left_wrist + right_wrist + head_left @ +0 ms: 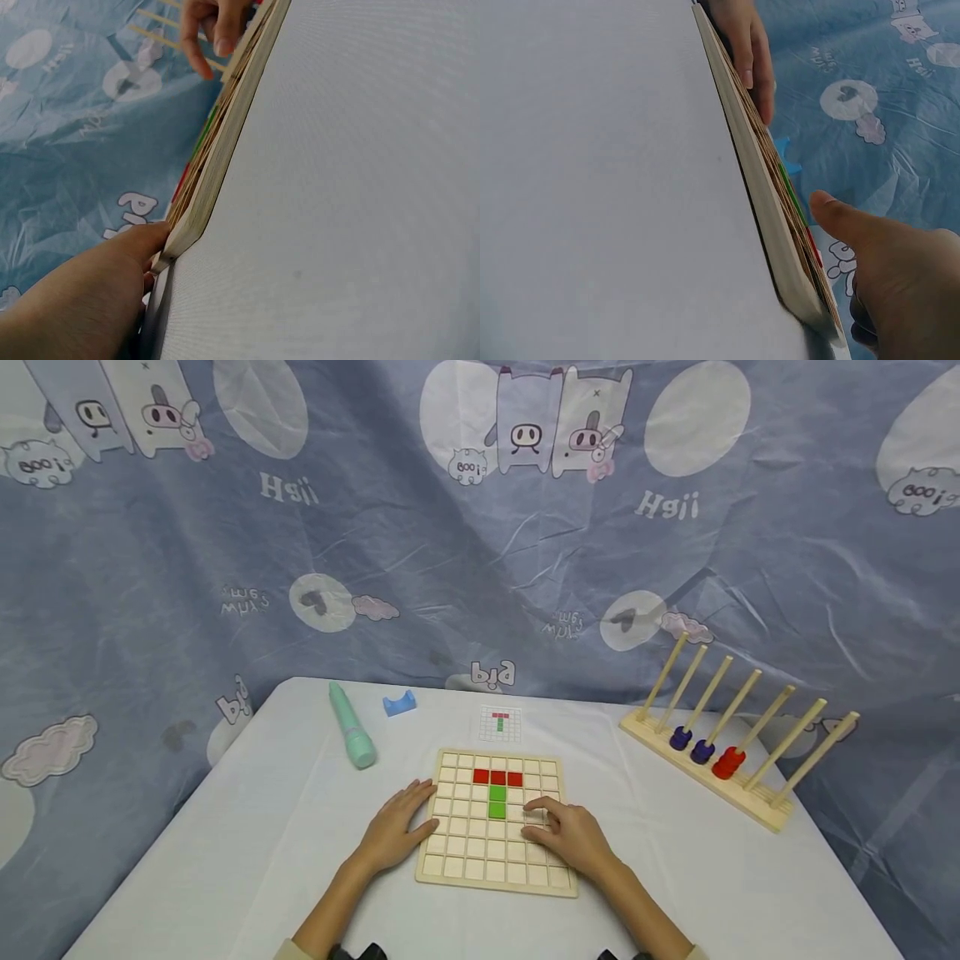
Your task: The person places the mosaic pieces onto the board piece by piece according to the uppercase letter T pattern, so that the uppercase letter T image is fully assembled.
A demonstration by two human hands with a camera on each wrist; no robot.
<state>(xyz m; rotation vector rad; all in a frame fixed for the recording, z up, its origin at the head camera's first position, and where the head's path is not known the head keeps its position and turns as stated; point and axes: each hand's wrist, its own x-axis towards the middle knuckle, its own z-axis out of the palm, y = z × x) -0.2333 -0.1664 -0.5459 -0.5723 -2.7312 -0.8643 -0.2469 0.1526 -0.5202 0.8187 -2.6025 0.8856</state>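
A wooden grid board (475, 867) lies on the white table, divided into small square cells. Three red tiles (498, 777) form a row near its far side, and two green tiles (497, 802) run down from the middle one. Along the board's left edge rests my left hand (393, 828), its fingers fairly straight and touching the rim. My right hand (573, 837) is over the right part of the board, thumb and index finger apart with nothing visible between them. Behind the board lies a small card (512, 735) printed with a red and green T on a grid.
A green tapered cylinder (350, 727) and a blue curved piece (400, 703) lie at the back left. At the right stands a wooden peg rack (772, 814) with upright rods, carrying dark blue beads (702, 752) and red beads (728, 763). A patterned blue curtain (450, 568) hangs behind the table.
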